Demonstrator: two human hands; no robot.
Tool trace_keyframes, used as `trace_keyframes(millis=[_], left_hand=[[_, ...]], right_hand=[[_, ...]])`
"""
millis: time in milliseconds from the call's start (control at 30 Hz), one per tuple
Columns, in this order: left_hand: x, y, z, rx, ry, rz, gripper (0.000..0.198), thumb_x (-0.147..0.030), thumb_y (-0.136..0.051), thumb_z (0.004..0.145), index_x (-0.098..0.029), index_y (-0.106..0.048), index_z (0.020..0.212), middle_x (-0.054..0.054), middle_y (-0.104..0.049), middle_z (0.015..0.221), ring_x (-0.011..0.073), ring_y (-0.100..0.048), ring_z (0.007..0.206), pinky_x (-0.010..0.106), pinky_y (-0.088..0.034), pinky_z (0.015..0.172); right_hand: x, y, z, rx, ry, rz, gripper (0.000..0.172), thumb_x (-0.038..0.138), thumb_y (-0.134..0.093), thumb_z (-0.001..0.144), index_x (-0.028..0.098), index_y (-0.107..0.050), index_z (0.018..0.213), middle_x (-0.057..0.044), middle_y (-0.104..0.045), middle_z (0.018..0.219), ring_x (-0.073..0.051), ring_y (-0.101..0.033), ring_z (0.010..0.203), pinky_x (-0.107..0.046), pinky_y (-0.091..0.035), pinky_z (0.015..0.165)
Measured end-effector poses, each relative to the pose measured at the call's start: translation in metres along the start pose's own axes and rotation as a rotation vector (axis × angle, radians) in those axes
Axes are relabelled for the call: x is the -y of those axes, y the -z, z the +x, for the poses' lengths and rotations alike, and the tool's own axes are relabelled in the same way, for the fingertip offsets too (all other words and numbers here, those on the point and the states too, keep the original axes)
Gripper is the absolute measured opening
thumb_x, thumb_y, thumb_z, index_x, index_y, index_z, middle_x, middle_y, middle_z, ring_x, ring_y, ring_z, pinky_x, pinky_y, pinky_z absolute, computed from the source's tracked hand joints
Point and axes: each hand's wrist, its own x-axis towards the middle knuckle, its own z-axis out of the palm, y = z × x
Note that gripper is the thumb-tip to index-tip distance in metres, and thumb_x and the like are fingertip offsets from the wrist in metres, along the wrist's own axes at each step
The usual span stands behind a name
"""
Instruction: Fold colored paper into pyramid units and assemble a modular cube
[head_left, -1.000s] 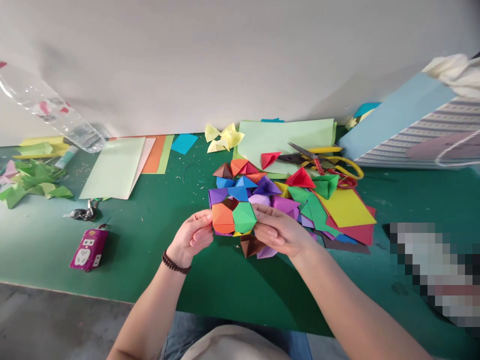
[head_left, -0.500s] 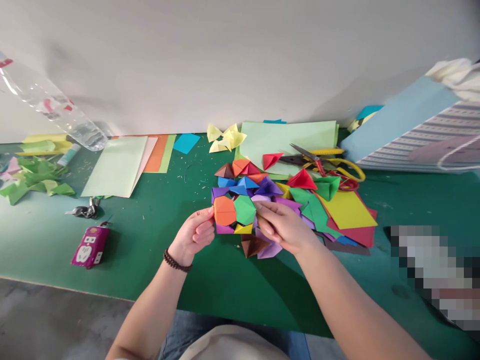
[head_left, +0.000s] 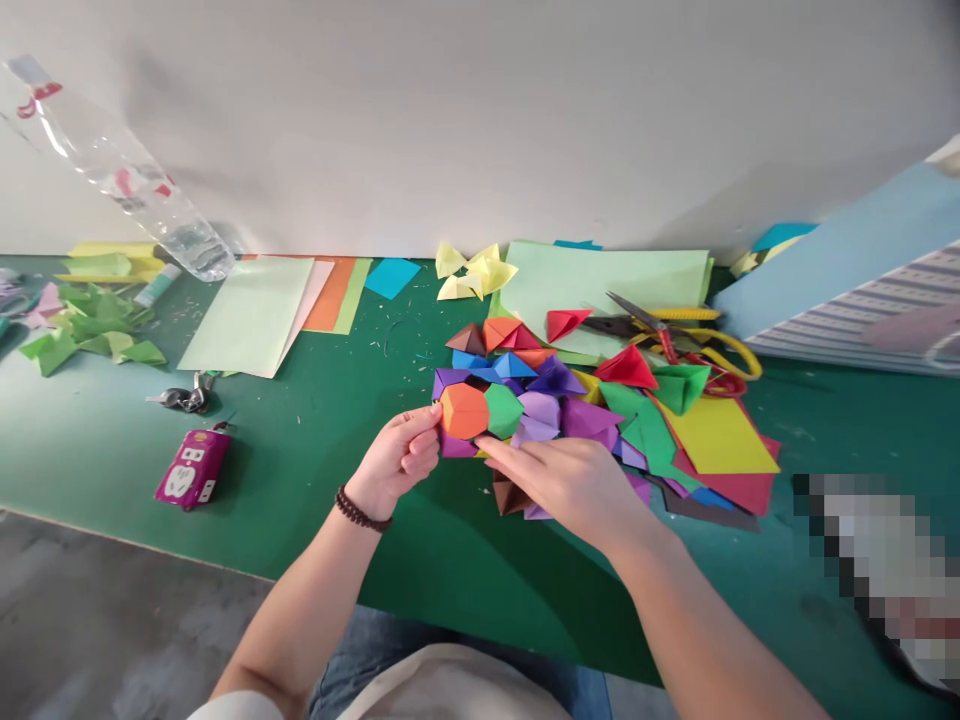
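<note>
1. While the left hand [head_left: 394, 458] pinches the orange paper piece [head_left: 463, 411] by its left edge, its fingers curl shut; the orange paper piece lies at the near edge of a heap of folded paper points [head_left: 555, 378], with a green folded piece [head_left: 504, 410] touching it on the right.
2. The right hand [head_left: 574, 490] is flat and open; its long fingers [head_left: 517, 462] lie over the near edge of the heap and point left, toward the orange paper piece.
3. The orange paper piece is between the two hands; the left hand is nearer and is on it, while the right fingertips come close from below and to the right.
4. The heap sits on a green cutting mat [head_left: 315, 480]; scissors with yellow handles [head_left: 664, 335] lie just past it, and a yellow paper sheet [head_left: 716, 435] lies to its right.
5. Further left are pale green paper sheets [head_left: 247, 315], keys [head_left: 187, 400], a small purple plug box [head_left: 193, 468] and a plastic bottle [head_left: 127, 170].
</note>
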Motion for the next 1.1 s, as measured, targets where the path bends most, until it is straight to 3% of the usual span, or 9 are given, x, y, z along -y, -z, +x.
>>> trace_keyframes(millis=[300,533,767,933,1100], left_hand=[[0.004,-0.001,0.000,0.031,-0.012,0.086,0.040,-0.037,-0.073,0.078,-0.017,-0.044,0.060,-0.012,-0.033,0.035,0.0008,-0.023,0.025,0.013,-0.015,0.027],[0.003,-0.009,-0.003,0.004,-0.065,0.155,0.039,-0.040,-0.077,0.075,-0.015,-0.049,0.063,-0.010,-0.037,0.035,0.0005,-0.024,0.027,0.013,-0.015,0.029],[0.003,-0.010,-0.005,0.010,-0.101,0.213,0.041,-0.043,-0.074,0.078,-0.016,-0.048,0.061,-0.010,-0.036,0.034,0.0005,-0.023,0.028,0.014,-0.015,0.031],[0.005,-0.010,-0.003,-0.001,-0.132,0.180,0.040,-0.042,-0.075,0.077,-0.016,-0.048,0.062,-0.010,-0.038,0.035,0.0005,-0.024,0.027,0.014,-0.015,0.030],[0.007,-0.012,-0.003,-0.022,-0.156,0.151,0.045,-0.042,-0.076,0.076,-0.016,-0.044,0.057,-0.010,-0.036,0.035,0.0005,-0.025,0.028,0.014,-0.016,0.030]], right_hand=[[0.001,-0.006,0.005,0.090,0.010,-0.068,0.028,0.002,-0.047,0.087,0.016,-0.069,0.092,0.000,-0.063,0.059,-0.013,-0.051,0.051,-0.031,-0.025,0.050],[0.003,-0.008,0.006,0.061,-0.013,-0.036,0.030,0.018,-0.047,0.097,0.017,-0.063,0.072,0.000,-0.057,0.050,-0.012,-0.047,0.045,-0.031,-0.022,0.049],[0.002,-0.009,0.005,0.059,-0.024,-0.026,0.030,0.012,-0.044,0.095,0.018,-0.064,0.074,0.000,-0.057,0.049,-0.013,-0.047,0.046,-0.031,-0.023,0.050],[0.002,-0.009,0.005,-0.018,0.010,-0.118,0.027,0.005,-0.046,0.090,0.016,-0.070,0.087,0.000,-0.060,0.052,-0.013,-0.050,0.047,-0.031,-0.026,0.051],[0.005,-0.014,0.007,-0.076,-0.043,-0.080,0.024,0.019,-0.050,0.097,0.015,-0.071,0.087,0.000,-0.060,0.050,-0.013,-0.051,0.046,-0.031,-0.025,0.050]])
